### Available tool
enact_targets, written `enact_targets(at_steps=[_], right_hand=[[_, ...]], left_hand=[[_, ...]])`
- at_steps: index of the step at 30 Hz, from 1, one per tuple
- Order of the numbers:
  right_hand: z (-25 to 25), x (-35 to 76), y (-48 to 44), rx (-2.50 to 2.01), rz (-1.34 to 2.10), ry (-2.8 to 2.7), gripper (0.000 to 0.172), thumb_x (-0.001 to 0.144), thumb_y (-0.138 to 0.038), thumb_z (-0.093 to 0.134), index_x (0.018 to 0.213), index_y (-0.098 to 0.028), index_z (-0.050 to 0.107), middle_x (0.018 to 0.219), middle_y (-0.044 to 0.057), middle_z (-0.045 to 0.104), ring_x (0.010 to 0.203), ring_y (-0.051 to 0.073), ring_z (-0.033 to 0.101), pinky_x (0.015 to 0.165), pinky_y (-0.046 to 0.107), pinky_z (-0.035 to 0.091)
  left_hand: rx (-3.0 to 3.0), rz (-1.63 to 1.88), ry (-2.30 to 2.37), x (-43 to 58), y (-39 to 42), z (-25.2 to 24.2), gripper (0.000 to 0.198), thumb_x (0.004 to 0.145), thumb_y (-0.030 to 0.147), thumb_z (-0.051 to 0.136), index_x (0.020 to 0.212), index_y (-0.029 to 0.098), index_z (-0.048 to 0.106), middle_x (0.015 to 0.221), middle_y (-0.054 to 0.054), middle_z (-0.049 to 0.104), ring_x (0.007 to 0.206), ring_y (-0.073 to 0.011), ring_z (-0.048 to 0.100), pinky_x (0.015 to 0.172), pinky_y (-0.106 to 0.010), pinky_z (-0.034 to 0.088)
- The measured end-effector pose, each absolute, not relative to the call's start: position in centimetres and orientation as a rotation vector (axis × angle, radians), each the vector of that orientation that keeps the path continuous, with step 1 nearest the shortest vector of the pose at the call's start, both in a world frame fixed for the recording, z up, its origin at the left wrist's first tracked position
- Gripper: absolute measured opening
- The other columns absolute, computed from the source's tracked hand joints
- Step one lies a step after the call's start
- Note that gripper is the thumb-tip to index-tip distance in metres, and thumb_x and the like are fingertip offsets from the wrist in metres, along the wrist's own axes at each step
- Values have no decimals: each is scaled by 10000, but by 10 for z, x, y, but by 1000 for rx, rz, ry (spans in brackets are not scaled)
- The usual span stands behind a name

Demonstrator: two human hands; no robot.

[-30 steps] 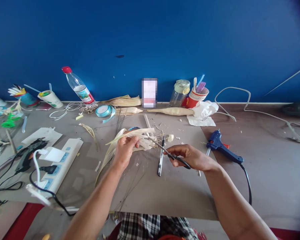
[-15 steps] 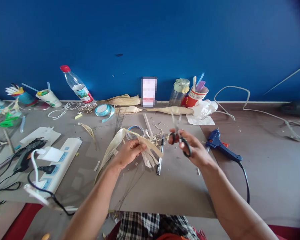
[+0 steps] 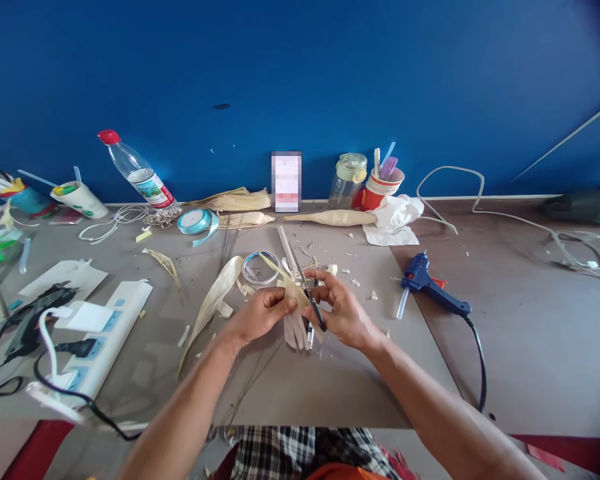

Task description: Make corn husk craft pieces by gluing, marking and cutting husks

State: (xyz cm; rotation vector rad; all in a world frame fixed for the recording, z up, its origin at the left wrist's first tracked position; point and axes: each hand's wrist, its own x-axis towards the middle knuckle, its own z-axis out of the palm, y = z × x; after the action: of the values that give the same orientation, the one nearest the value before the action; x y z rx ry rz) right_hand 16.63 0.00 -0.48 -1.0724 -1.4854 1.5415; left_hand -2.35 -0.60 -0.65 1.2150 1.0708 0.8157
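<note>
My left hand (image 3: 261, 313) is closed on a pale corn husk (image 3: 296, 319) with a fringed lower end, held just above the table's middle. My right hand (image 3: 341, 312) grips small black-handled scissors (image 3: 311, 300), blades pointing up and away, right beside the husk. The two hands almost touch. A longer husk leaf (image 3: 211, 301) lies on the table left of my left hand. A black pen under the hands is mostly hidden.
A blue glue gun (image 3: 431, 290) with a black cord lies to the right. A white power strip (image 3: 105, 330) and a black glue gun (image 3: 27, 327) sit at the left. A ribbon roll (image 3: 195, 221), tilted water bottle (image 3: 135, 170), jar (image 3: 347, 180), red paper cups (image 3: 383, 187) and more husks line the blue wall.
My right hand lifted the scissors, then brought them left and down to the husk. My left hand turned the husk so its fringe hangs down. The view shifted slightly right.
</note>
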Motion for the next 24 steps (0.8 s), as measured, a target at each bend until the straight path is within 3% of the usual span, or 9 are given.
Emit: enact_targets(at_steps=[5, 8, 11, 19, 24], right_hand=[[-6, 163, 2, -1029, 1587, -1174, 609, 637, -308, 753, 1128, -231, 401, 644, -74, 527, 537, 106, 502, 498, 228, 397], [-9, 161, 2, -1017, 1499, -1036, 581, 627, -302, 763, 1087, -239, 413, 639, -80, 516, 542, 106, 511, 480, 220, 402], [-12, 158, 0, -1033, 1422, -973, 568, 627, -296, 762, 1078, -240, 421, 635, -79, 526, 554, 109, 515, 474, 215, 410], [-21, 154, 1, -1055, 1401, -1005, 532, 659, -284, 740, 1086, -240, 426, 648, -70, 525, 583, 115, 515, 510, 225, 428], [-17, 169, 7, -1023, 1249, -1082, 441, 689, -344, 733, 1044, -225, 499, 817, 8, 582, 777, 162, 546, 706, 302, 455]], left_hand=[[1195, 851, 981, -22, -8, -4, 308, 742, 472, 666, 731, 164, 656, 678, -21, 561, 643, -148, 489, 617, -264, 382], [1107, 899, 922, -19, -9, -5, 326, 726, 448, 696, 871, 159, 665, 788, -40, 594, 716, -153, 515, 665, -259, 391], [1026, 930, 917, -16, -9, -8, 327, 701, 406, 734, 889, 151, 651, 798, -38, 606, 707, -135, 519, 658, -243, 383], [951, 968, 982, -9, -11, -9, 204, 730, 319, 712, 777, 162, 591, 636, 13, 567, 610, -116, 522, 611, -240, 382], [895, 1014, 1060, -14, -8, -10, 225, 680, 330, 742, 762, 162, 618, 654, 23, 585, 603, -100, 519, 598, -226, 392]])
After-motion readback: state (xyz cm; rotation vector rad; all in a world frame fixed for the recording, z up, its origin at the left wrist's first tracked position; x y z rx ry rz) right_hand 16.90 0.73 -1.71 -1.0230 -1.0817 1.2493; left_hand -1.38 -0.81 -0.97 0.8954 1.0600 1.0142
